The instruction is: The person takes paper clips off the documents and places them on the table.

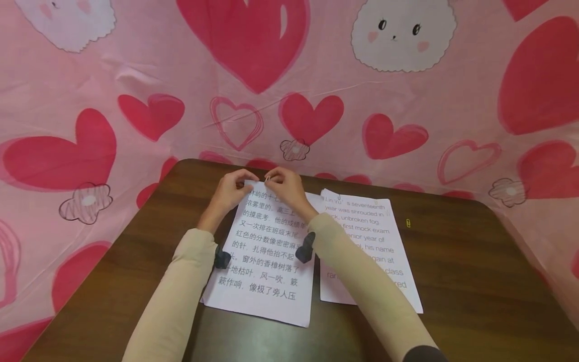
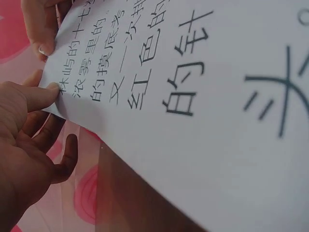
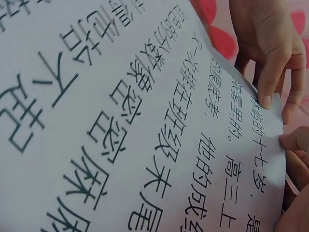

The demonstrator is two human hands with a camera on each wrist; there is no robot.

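Observation:
A white sheet (image 1: 267, 296) printed with large Chinese characters lies at the middle of the table, its top edge raised. My left hand (image 1: 229, 190) pinches its top left corner, thumb (image 2: 43, 96) on the printed face and fingers behind. At the same top edge, just to the right, my right hand (image 1: 289, 188) pinches a small pale paper clip (image 1: 267, 178). Part of that clip (image 2: 42, 50) shows by the fingertips in the left wrist view. Whether the clip sits on the paper cannot be told. The right forearm covers part of the sheet's right side.
To the right lie sheets with English text (image 1: 371, 241), carrying a dark clip (image 1: 339, 197) and an orange clip (image 1: 375, 202) at the top. A yellow paper clip (image 1: 408, 223) lies on the brown table (image 1: 475, 281). Pink heart-patterned cloth (image 1: 325, 75) hangs behind.

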